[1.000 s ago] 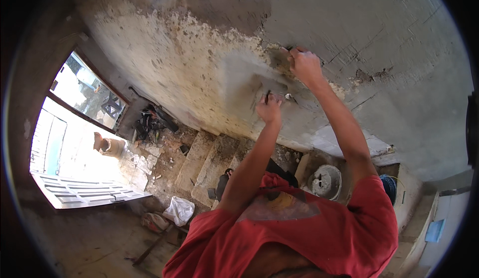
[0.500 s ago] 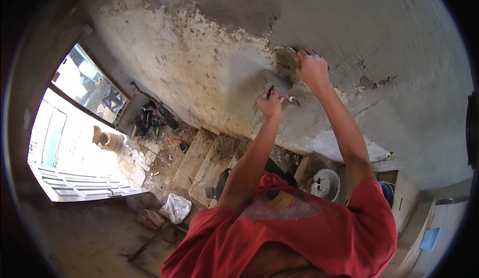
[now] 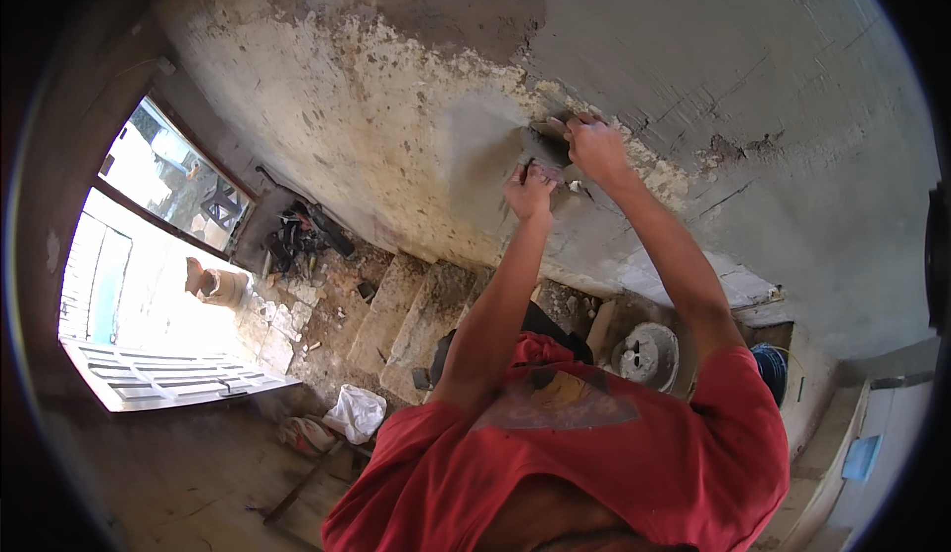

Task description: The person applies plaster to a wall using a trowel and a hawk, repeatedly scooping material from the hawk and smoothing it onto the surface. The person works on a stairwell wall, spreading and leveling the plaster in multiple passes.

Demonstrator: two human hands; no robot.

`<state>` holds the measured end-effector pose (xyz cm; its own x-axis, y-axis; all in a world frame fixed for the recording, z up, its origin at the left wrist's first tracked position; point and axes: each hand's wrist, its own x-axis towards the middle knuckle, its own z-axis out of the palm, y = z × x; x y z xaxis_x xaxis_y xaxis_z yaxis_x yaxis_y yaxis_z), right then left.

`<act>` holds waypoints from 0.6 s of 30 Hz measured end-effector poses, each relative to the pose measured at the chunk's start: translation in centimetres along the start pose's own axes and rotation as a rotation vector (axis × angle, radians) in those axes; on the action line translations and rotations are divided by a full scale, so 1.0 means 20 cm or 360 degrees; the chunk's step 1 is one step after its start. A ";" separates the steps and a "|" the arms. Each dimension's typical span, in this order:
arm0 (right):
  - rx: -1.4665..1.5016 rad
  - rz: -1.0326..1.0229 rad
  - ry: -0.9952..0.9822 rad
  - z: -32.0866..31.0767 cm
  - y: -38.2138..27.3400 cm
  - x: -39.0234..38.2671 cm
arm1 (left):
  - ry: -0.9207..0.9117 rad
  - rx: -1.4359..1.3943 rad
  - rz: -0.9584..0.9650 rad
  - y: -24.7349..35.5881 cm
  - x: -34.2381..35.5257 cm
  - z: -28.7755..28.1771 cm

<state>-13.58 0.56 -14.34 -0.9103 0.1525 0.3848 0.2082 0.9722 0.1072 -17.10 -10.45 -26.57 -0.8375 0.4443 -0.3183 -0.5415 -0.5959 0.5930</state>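
Note:
Both my arms reach up to a partly plastered wall (image 3: 634,67). My left hand (image 3: 531,194) is closed on the dark handle of a flat, grey-smeared plastering trowel (image 3: 547,148). Just above and right of it, my right hand (image 3: 597,148) grips a small trowel (image 3: 551,128), its blade angled over the left one's plate. The two blades overlap closely; whether they touch I cannot tell. Behind them lies a patch of bare, flaking yellowish wall (image 3: 446,87), bordered on the right by smooth grey plaster.
Below the wall stands a round bucket (image 3: 646,356) with grey residue, beside a coil of blue cable (image 3: 769,374). Concrete steps (image 3: 421,324) descend at left. A white sack (image 3: 355,413) and rubble lie on the floor near an open door (image 3: 178,374).
My right hand has moved down and left, away from the bare wall patch, bringing its trowel to the left one's plate. My left hand has shifted only slightly.

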 end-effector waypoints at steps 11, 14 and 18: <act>0.0011 -0.0212 0.0304 -0.06 -0.27 -0.36 | -0.0091 -0.0105 0.0166 -0.07 -0.10 -0.06; 0.0001 -0.0122 0.0296 0.02 -0.21 -0.38 | -0.0110 -0.0078 0.0112 -0.12 -0.17 -0.10; -0.0034 -0.0020 0.0307 0.07 -0.05 -0.42 | -0.0169 0.0094 0.0081 -0.17 -0.23 -0.13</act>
<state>-6.61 -1.47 -18.89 -0.8279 0.1015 0.5516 0.2066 0.9695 0.1316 -11.58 -12.21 -29.09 -0.8494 0.4848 -0.2084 -0.4907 -0.5805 0.6498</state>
